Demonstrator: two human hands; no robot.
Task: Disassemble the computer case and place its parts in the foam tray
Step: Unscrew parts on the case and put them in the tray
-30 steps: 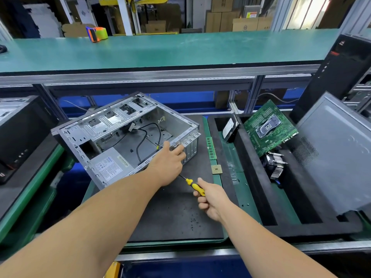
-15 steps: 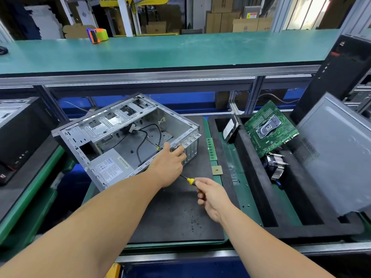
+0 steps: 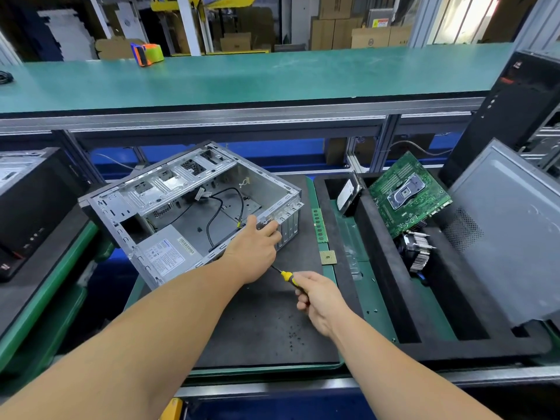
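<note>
Head view: we see the computer case point(image 3: 194, 213) lying open-side up on the black mat point(image 3: 263, 325), on the left part of the counter point(image 3: 500, 372), tilted so its rear corner faces us. Power supply point(image 3: 165, 253) sits in the near-left corner of the case, black cables point(image 3: 222, 207) loose inside. Left hand point(image 3: 253, 248) rests on the near rim of the case by the slot covers, fingers curled over the edge, so gripping the frame. Right hand point(image 3: 318, 295) is wrapped around a yellow-handled screwdriver point(image 3: 286, 275), tip pointing toward the case and passing just under the left hand; we cannot tell if the tip touches anything. Beside the case on the mat's right edge: a RAM stick point(image 3: 319, 225) and a CPU chip point(image 3: 328, 257), both apart from the case. The foam tray point(image 3: 375, 237) sits to the right; it holds a hard drive point(image 3: 348, 195) standing on edge, the motherboard point(image 3: 409, 194) leaning tilted, and a heatsink point(image 3: 419, 251) below it. A grey side panel point(image 3: 509, 234) leans at the tray's right side.
</note>
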